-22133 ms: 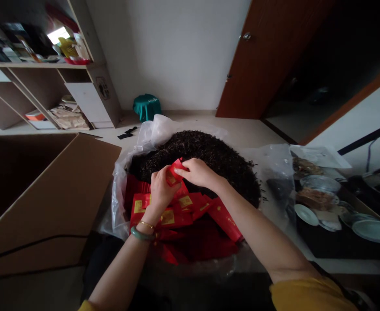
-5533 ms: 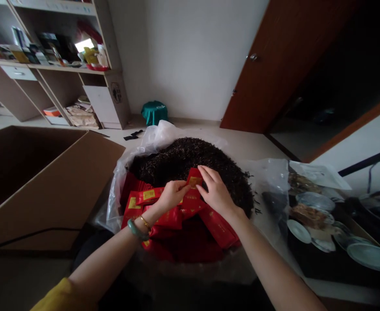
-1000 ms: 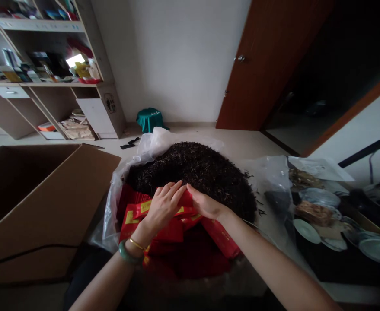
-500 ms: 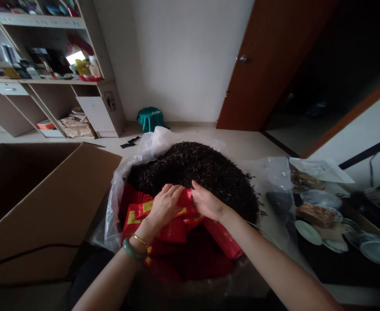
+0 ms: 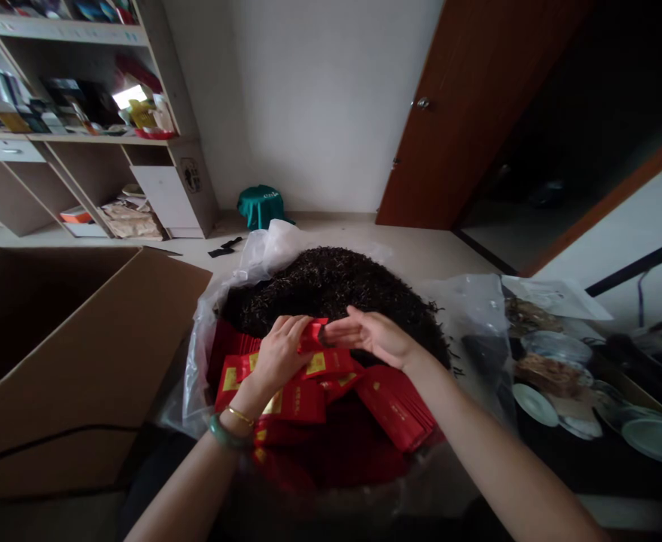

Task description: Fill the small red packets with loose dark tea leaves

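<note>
My left hand [image 5: 279, 355] grips a red packet [image 5: 310, 336]; my right hand [image 5: 376, 336], fingers out straight, is by its end.

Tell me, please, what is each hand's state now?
Left hand: closed, holding a red packet.
Right hand: open, extended toward the packet; contact cannot be told.
</note>
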Available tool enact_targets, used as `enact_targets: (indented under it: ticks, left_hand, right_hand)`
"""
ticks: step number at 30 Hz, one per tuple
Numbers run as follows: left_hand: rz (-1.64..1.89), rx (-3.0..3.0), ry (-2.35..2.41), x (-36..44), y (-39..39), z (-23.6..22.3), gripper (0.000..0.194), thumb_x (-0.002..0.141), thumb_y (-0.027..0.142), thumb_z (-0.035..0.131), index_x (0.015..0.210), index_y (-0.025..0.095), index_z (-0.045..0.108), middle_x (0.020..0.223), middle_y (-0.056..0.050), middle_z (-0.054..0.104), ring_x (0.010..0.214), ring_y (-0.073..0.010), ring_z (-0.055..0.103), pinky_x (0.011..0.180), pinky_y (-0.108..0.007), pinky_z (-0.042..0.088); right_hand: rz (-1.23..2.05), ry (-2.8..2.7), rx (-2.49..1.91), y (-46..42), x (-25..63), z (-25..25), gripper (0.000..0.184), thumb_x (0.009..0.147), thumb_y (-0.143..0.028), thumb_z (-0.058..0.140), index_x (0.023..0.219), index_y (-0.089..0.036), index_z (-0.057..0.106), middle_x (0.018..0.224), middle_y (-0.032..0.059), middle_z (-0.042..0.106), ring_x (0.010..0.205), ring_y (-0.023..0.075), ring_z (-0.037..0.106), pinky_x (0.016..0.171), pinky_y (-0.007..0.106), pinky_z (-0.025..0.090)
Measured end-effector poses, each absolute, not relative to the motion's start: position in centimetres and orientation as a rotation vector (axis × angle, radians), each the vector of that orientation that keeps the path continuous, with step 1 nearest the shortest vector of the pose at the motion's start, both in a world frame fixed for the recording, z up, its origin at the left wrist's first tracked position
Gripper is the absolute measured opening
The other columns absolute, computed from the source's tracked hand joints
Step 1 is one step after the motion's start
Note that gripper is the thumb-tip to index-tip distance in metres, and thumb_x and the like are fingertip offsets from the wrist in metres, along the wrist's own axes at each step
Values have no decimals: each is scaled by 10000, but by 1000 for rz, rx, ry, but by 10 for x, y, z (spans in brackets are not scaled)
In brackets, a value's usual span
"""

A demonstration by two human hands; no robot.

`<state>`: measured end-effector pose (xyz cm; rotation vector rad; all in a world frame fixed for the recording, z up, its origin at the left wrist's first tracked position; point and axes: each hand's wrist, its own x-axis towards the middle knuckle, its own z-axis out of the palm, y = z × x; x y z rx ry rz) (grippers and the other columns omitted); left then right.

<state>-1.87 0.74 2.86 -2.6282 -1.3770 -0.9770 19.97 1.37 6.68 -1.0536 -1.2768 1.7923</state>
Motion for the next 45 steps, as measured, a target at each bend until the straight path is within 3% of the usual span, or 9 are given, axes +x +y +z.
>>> enact_targets:
  ticks: [5, 9, 12, 18, 27, 34, 39, 42, 45]
  left_hand:
    - [-1065, -2586, -1451, -21, 12, 29, 463, 727, 250, 739, 1156, 148, 598, 1108, -105, 680, 1031, -263, 592, 923, -396, 508]
    - [-1098, -2591, -1482, -24, 15, 26, 454, 730, 277, 738, 1146, 154, 604, 1105, -94, 687, 1018, -261, 597, 919, -405, 504]
    - [-1124, -2583, -1483, -24, 17, 25, 428, 739, 257, 724, 1141, 170, 606, 1106, -83, 689, 1011, -251, 604, 912, -397, 504]
    - [-1171, -2544, -1482, -24, 19, 25, 379, 756, 218, 695, 1122, 169, 611, 1078, -75, 698, 982, -234, 615, 894, -376, 509]
    - [-1241, -2518, -1546, -23, 21, 23, 397, 725, 227, 716, 1107, 175, 624, 1052, -80, 700, 972, -240, 621, 878, -388, 520]
    - [-1336, -2421, -1738, -23, 26, 22, 412, 673, 223, 745, 1068, 186, 635, 1028, -72, 707, 942, -243, 645, 866, -376, 520]
    - [-1335, -2323, -1954, -24, 28, 26, 436, 635, 205, 745, 1057, 173, 642, 1008, -78, 714, 924, -253, 650, 843, -374, 515]
    - [-1307, -2310, -2013, -24, 27, 30, 431, 645, 218, 742, 1062, 167, 644, 1001, -85, 713, 920, -257, 644, 831, -377, 506]
    - [-1280, -2314, -2033, -25, 26, 31, 436, 651, 232, 746, 1069, 165, 645, 998, -92, 710, 916, -266, 638, 820, -386, 502]
  right_hand:
    - [921, -1664, -1763, 73, 228, 48, 432, 856, -377, 573, 1254, -210, 589, 1340, 138, 565, 1242, 257, 529, 1037, 438, 407]
    - [786, -1729, -2036, 109, 215, 21, 922, 603, -165, 801, 1431, -200, 398, 1523, 241, 252, 1372, 423, 311, 1055, 566, 314]
    - [676, -1757, -2170, 122, 196, 6, 1043, 588, -168, 818, 1478, -284, 288, 1545, 244, 92, 1373, 492, 222, 985, 642, 326]
    - [537, -1867, -2206, 130, 177, -5, 912, 649, -232, 793, 1432, -346, 340, 1454, 176, 226, 1317, 415, 302, 952, 565, 398]
    - [619, -1894, -1964, 135, 189, -1, 394, 645, -17, 691, 1001, -186, 685, 1178, 134, 540, 1031, 276, 600, 900, 396, 487]
    - [892, -1768, -1635, 133, 192, 48, 359, 660, -187, 717, 1015, -180, 660, 960, 43, 650, 633, 121, 622, 596, 295, 579]
    - [1157, -1946, -1258, 100, 170, 102, 348, 612, -241, 737, 950, -189, 677, 861, 7, 650, 585, 115, 594, 571, 291, 552]
    - [927, -2206, -1252, 81, 154, 125, 303, 617, -135, 678, 911, -204, 701, 715, -28, 620, 631, 138, 599, 664, 294, 520]
    - [581, -2401, -1236, 70, 140, 134, 322, 600, -62, 668, 877, -212, 731, 859, 20, 648, 857, 201, 612, 834, 335, 480]
